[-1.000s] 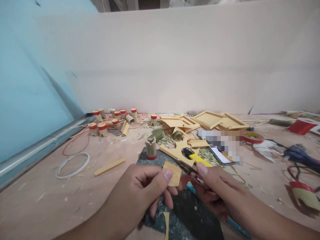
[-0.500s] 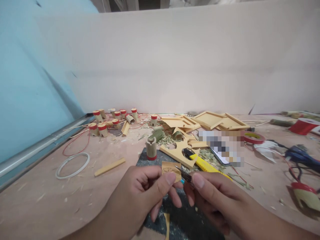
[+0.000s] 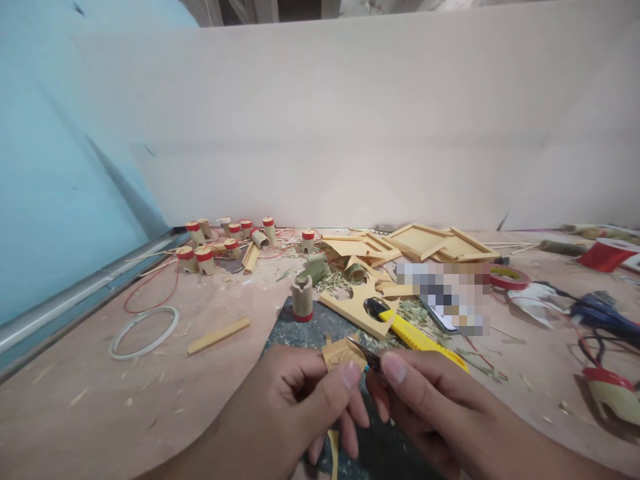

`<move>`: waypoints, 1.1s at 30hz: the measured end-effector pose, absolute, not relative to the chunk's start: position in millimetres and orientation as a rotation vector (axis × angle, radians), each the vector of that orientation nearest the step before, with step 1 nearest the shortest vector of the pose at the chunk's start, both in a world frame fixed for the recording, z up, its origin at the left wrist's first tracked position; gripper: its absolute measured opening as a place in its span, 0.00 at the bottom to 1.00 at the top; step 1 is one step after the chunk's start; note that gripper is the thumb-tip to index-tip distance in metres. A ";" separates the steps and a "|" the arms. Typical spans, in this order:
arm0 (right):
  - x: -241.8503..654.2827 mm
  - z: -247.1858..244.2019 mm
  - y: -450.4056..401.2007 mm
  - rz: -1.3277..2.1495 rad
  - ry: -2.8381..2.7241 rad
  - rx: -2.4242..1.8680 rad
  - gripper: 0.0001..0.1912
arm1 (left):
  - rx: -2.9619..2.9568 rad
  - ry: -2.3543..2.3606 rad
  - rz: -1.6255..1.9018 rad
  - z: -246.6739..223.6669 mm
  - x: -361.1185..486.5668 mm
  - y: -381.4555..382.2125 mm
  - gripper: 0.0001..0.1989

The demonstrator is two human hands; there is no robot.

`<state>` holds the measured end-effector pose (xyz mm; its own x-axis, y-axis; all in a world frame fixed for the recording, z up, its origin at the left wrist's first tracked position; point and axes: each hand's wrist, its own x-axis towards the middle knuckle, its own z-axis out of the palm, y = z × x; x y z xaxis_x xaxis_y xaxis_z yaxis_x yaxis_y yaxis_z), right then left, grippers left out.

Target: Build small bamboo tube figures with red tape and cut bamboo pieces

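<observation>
Over the pinkish-brown bench (image 3: pixel 175 393), the left hand (image 3: pixel 295 397) and right hand (image 3: pixel 433 400) are facing each other. The right grip is holding a dark, pointed metal tool (image 3: pixel 370 358), slanting up-left to a small, flat, tan piece (image 3: pixel 337 355), which the left grip is pinching.

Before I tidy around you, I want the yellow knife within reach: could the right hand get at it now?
Probably yes: the yellow knife lies just beyond the right hand with nothing seen lying on it, though that hand holds a dark pointed tool.
</observation>
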<state>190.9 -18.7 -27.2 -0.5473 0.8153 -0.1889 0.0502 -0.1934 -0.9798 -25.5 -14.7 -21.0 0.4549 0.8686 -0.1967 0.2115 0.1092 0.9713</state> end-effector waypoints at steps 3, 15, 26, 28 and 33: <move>191.1 -28.4 -19.0 1.790 -1.504 -1.056 0.35 | 1.403 1.012 0.633 -22.1 -26.1 -14.3 0.31; 191.0 -24.9 -20.8 1.789 -1.496 -1.034 0.35 | 1.383 0.939 0.689 -22.2 -23.6 -14.1 0.30; 191.1 -27.0 -16.3 1.799 -1.516 -1.033 0.35 | 1.390 0.941 0.705 -24.1 -25.5 -15.9 0.28; 191.3 -26.2 -16.8 1.777 -1.528 -1.052 0.35 | 1.396 0.951 0.699 -23.3 -25.4 -15.2 0.29; 190.9 -24.6 -17.1 1.776 -1.544 -1.075 0.36 | 1.373 0.960 0.667 -20.1 -24.4 -13.9 0.31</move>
<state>190.9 -17.1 -24.6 -0.5309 0.8201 -0.2134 0.0972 -0.1912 -0.9767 -24.4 -13.9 -20.1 0.4828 0.8587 -0.1717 0.1385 0.1187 0.9832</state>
